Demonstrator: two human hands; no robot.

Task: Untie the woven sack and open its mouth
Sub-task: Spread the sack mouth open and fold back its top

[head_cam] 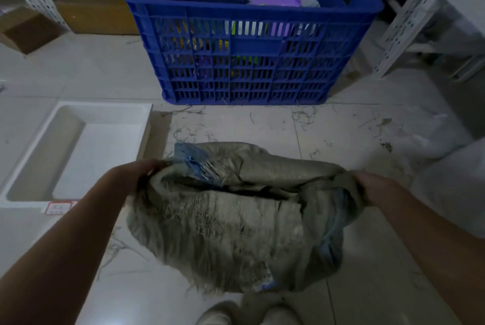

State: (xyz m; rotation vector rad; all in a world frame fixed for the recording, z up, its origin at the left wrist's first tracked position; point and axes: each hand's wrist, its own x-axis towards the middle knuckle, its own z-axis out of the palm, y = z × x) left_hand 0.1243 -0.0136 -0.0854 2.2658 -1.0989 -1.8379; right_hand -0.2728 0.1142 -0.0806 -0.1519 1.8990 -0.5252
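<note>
You had the woven sack (pixel 236 219) on the floor (pixel 341 135) at your feet, left hand (pixel 139 175) and right hand (pixel 372 188) each clenched on opposite rim edges, evidently to spread its mouth.

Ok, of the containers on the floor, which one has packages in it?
The blue crate beyond the sack: parcels show over its rim and through its slats. The white tray on the left looks bare.
</note>
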